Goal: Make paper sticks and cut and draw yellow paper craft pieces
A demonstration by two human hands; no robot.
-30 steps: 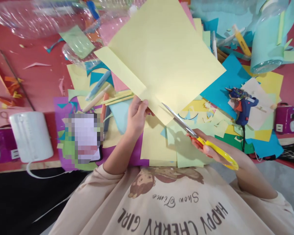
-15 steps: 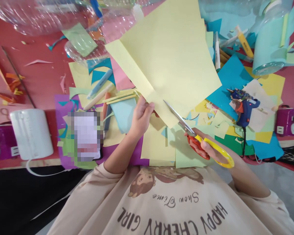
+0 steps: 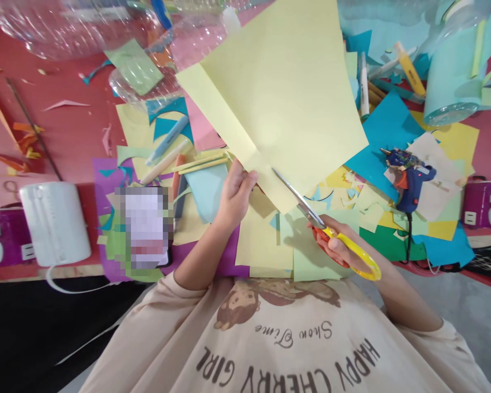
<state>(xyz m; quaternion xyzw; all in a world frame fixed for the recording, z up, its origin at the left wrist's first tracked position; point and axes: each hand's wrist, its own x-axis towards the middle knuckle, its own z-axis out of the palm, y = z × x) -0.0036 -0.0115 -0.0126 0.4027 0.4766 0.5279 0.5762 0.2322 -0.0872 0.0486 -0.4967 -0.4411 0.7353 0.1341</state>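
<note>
My left hand (image 3: 233, 194) pinches the lower edge of a large pale yellow paper sheet (image 3: 282, 93), held up over the table with a folded strip along its left side. My right hand (image 3: 343, 248) grips yellow and orange scissors (image 3: 331, 234). Their metal blades lie against the sheet's lower edge, just right of my left thumb. Under both hands lies a heap of coloured paper scraps (image 3: 270, 240).
A blue glue gun (image 3: 407, 177) lies at the right on paper. Markers (image 3: 167, 139) and clear plastic bottles (image 3: 73, 27) sit at the back left. A white cylinder (image 3: 55, 221) stands at the left, purple boxes (image 3: 485, 202) at both edges, and a mint paper-wrapped bottle (image 3: 450, 71) at the upper right.
The sheet has turned a little and shifted right. The scissor handles have closed somewhat, and the blades have advanced slightly along the sheet's lower edge.
</note>
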